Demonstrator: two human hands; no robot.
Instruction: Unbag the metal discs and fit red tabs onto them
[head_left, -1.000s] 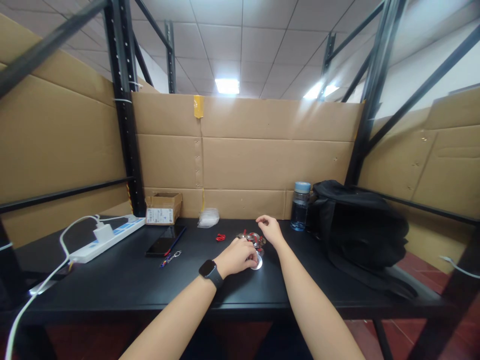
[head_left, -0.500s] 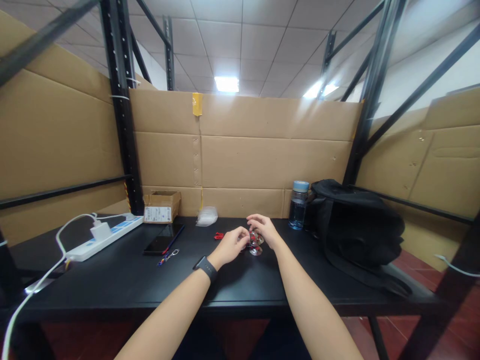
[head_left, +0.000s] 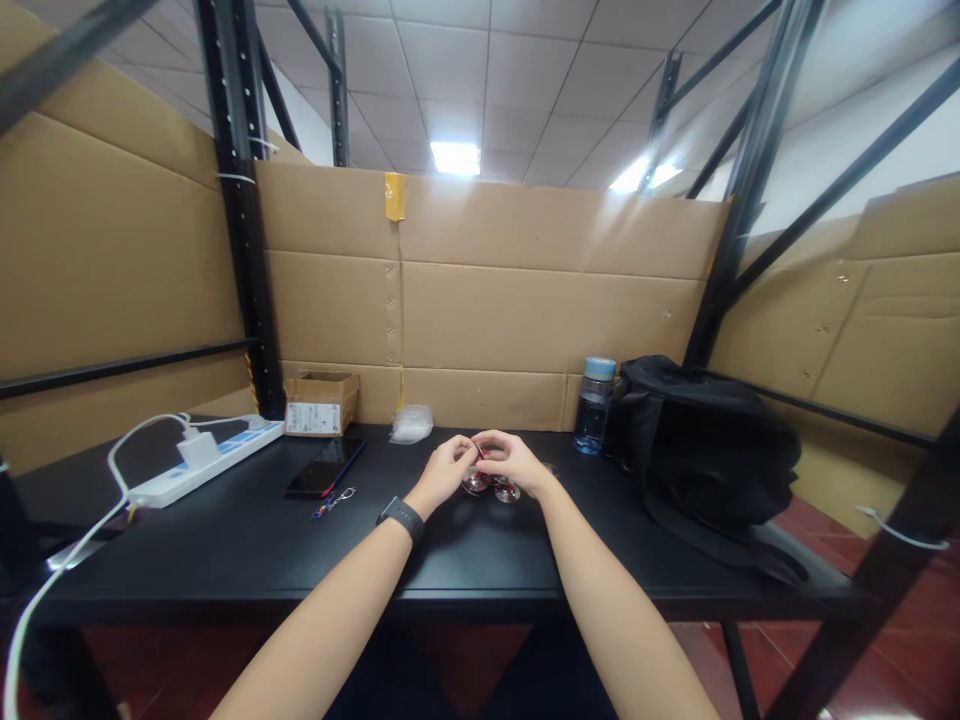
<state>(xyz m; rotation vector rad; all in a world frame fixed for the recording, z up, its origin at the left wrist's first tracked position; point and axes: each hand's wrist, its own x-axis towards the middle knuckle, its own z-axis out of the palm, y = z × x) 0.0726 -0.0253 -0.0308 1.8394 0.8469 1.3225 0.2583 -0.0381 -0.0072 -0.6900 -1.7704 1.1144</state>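
Pinching a thin piece [head_left: 479, 451], too small to identify, between closed fingertips, the left hand [head_left: 444, 470] and right hand [head_left: 514, 463] meet beside shiny metal discs [head_left: 507, 492] on the black table [head_left: 480, 565].

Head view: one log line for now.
left hand, right hand: fingertips close together at shiny discs, grip unclear | phone: flat on table | bottle: upright beside bag

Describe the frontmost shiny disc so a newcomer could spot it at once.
On the black table, find the right hand, left of the bag. The silvery disc shows just below it, nearer the table's front edge than the neighbouring disc by the left hand.
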